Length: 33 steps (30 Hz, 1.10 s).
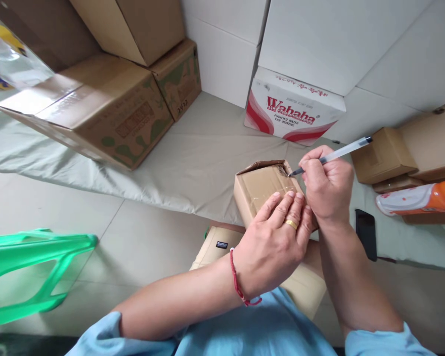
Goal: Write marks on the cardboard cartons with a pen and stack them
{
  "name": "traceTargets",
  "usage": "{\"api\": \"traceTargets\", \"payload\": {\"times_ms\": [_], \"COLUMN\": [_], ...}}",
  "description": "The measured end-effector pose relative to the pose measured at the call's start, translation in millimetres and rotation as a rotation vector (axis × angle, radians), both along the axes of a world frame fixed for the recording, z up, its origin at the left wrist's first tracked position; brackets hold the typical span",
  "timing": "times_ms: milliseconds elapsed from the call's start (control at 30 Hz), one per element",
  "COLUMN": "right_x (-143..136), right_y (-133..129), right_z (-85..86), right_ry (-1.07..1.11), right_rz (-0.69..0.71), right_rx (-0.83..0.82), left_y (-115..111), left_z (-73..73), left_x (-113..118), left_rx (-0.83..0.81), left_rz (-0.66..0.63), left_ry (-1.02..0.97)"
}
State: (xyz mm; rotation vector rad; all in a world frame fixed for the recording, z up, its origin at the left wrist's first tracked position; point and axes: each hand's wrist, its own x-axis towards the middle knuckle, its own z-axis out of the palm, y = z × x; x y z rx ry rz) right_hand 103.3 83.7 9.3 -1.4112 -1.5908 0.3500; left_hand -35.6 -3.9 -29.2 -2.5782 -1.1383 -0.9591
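A small brown cardboard box (261,185) rests at the front edge of the cloth-covered surface, with clear tape across its top. My left hand (278,235) lies flat on the top of the box, fingers stretched out. In my right hand (328,183) is a pen (344,150) with a clear barrel, gripped in a writing hold. Its tip touches the top of the box near the far right corner, where the cardboard looks torn and dark. Part of the box is hidden under my hands.
Behind the box stands a white and red Wahaba-style water carton (294,109) against the wall. Larger cardboard boxes (126,118) are at the left. A black phone (366,235), an orange-capped bottle (419,198) and small cartons (381,155) lie right. A green stool (40,247) stands on the floor.
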Motion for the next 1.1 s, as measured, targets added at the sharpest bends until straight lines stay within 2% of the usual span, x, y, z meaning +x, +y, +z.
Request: {"api": "traceTargets", "payload": {"times_ms": [133, 333, 533, 700, 867, 1100], "right_x": [0.2, -4.4, -2.7, -5.6, -6.9, -5.4], "right_y": [0.7, 1.0, -0.5, -0.2, 1.7, 4.3], "right_z": [-1.1, 3.4, 3.2, 5.0, 5.2, 2.1], "right_ry": [-0.018, -0.067, -0.129, -0.145, -0.107, -0.081], "right_rz": [-0.012, 0.098, 0.064, 0.168, 0.217, 0.133], "right_rx": [0.074, 0.060, 0.111, 0.090, 0.016, 0.019], "left_y": [0.0, 0.5, 0.2, 0.3, 0.5, 0.4], "left_z": [-0.3, 0.9, 0.5, 1.0, 1.9, 1.4], "left_x": [0.8, 1.6, 2.3, 1.5, 0.8, 0.7], "left_rx": [0.004, 0.016, 0.021, 0.014, 0.017, 0.033], "left_rz": [0.001, 0.007, 0.013, 0.010, 0.013, 0.018], "left_ry": [0.011, -0.022, -0.023, -0.024, -0.015, -0.013]}}
